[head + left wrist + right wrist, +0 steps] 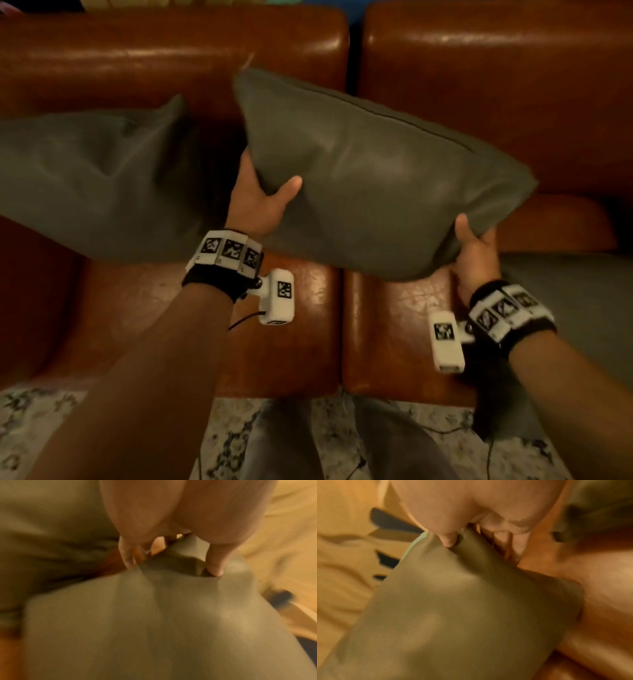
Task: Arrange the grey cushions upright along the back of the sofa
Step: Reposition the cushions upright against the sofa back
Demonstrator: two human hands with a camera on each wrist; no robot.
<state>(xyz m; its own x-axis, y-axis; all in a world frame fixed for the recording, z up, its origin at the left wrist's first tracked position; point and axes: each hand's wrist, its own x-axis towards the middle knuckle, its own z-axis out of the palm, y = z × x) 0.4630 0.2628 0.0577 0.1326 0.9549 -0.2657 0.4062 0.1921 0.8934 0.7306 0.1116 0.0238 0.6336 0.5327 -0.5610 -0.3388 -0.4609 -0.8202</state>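
A grey leather cushion [376, 171] hangs tilted in the air above the brown leather sofa [154, 51], over the gap between its two seats. My left hand [263, 198] grips the cushion's left edge, thumb on top and fingers underneath. My right hand [476, 246] grips its lower right corner the same way. Both wrist views show the held cushion [154, 615] [453, 601] close up, with a thumb [214, 566] [448, 540] pressed into it. A second grey cushion [92, 178] leans against the sofa back on the left. A third grey cushion [575, 301] lies at the right edge.
The sofa's backrest [496, 68] runs along the top, split into two sections. Both seat cushions [274, 342] are bare in front of me. A patterned rug [41, 428] lies on the floor below the sofa's front edge, with my legs [284, 445] over it.
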